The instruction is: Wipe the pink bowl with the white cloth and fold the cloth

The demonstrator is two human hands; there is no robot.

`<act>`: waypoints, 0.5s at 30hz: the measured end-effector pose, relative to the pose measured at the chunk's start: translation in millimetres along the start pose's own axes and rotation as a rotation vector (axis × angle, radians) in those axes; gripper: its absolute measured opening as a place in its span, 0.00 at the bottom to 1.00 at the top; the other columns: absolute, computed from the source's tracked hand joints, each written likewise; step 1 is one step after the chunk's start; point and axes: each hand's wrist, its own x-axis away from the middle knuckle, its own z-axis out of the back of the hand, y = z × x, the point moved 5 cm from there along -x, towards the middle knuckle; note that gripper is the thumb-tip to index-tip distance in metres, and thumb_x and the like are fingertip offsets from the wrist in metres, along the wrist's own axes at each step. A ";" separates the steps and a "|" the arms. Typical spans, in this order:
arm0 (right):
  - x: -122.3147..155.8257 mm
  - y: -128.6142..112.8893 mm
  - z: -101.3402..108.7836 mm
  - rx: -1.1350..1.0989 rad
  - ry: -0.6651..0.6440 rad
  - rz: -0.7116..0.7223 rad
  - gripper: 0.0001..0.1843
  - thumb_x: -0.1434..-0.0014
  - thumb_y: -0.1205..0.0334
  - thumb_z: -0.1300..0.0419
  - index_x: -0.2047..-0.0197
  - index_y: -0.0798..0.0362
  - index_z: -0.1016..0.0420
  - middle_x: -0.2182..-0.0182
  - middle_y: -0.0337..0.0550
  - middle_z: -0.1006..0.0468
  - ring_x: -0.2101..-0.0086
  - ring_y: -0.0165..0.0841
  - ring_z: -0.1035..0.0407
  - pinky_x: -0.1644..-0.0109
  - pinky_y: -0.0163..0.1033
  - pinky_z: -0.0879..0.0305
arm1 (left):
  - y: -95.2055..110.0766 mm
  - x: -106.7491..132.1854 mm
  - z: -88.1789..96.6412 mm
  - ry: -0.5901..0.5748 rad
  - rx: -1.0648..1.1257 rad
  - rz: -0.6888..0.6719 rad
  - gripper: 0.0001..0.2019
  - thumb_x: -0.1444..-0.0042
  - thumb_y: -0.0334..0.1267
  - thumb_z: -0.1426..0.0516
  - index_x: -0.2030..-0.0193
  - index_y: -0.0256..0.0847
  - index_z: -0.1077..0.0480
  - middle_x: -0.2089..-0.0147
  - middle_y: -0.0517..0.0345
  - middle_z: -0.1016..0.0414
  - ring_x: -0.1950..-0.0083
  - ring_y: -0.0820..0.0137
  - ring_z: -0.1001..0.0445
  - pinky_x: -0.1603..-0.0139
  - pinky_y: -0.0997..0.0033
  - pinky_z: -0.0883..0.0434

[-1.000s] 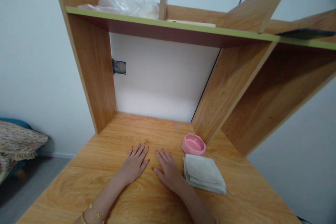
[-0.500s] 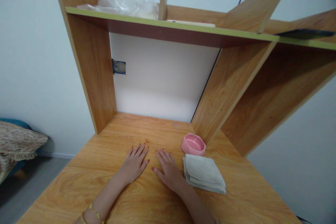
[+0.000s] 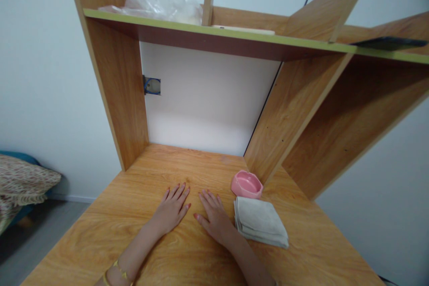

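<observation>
My left hand (image 3: 170, 210) lies flat on the wooden desk (image 3: 100, 228), palm down, fingers stretched and slightly spread, holding nothing. Beside it my right hand (image 3: 216, 219) also rests flat and open on the wood. A folded grey-white cloth (image 3: 259, 221) lies just right of my right hand, close to it but not held. Behind the cloth sits a small pink dish (image 3: 247, 184), empty as far as I can see.
The desk has upright wooden side panels (image 3: 124, 98) and a shelf (image 3: 214, 35) overhead with a crumpled clear plastic bag (image 3: 161, 4). A wall socket (image 3: 152, 86) sits in the white back panel. A patterned fabric (image 3: 20, 183) lies at the far left.
</observation>
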 end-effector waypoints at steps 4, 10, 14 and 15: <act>0.1 0.4 -0.1 0.006 0.007 0.000 0.31 0.43 0.51 0.54 0.40 0.58 0.49 0.40 0.50 0.52 0.41 0.39 0.59 0.40 0.50 0.61 | 0.8 0.6 1.4 -0.007 0.002 0.006 0.26 0.40 0.48 0.63 0.38 0.38 0.52 0.36 0.52 0.55 0.36 0.63 0.58 0.40 0.54 0.55; 0.5 -0.4 0.5 -0.003 0.015 0.010 0.31 0.43 0.51 0.54 0.40 0.57 0.49 0.41 0.49 0.48 0.41 0.39 0.57 0.40 0.50 0.61 | 2.4 0.8 2.5 -0.005 -0.003 0.005 0.26 0.40 0.48 0.63 0.38 0.38 0.52 0.35 0.53 0.56 0.36 0.63 0.59 0.40 0.55 0.55; 0.3 -1.3 1.3 0.003 0.010 0.008 0.31 0.43 0.51 0.55 0.40 0.59 0.48 0.41 0.50 0.48 0.41 0.40 0.57 0.40 0.51 0.61 | 2.5 0.6 2.6 -0.022 -0.003 0.005 0.26 0.40 0.48 0.63 0.38 0.37 0.52 0.35 0.53 0.56 0.36 0.62 0.59 0.40 0.55 0.55; 0.3 -1.4 1.3 0.005 0.006 0.006 0.31 0.43 0.51 0.55 0.40 0.59 0.48 0.41 0.50 0.48 0.41 0.40 0.57 0.40 0.51 0.61 | 2.6 0.6 2.8 -0.025 -0.004 0.004 0.26 0.40 0.48 0.63 0.38 0.37 0.52 0.35 0.53 0.56 0.36 0.62 0.58 0.40 0.55 0.55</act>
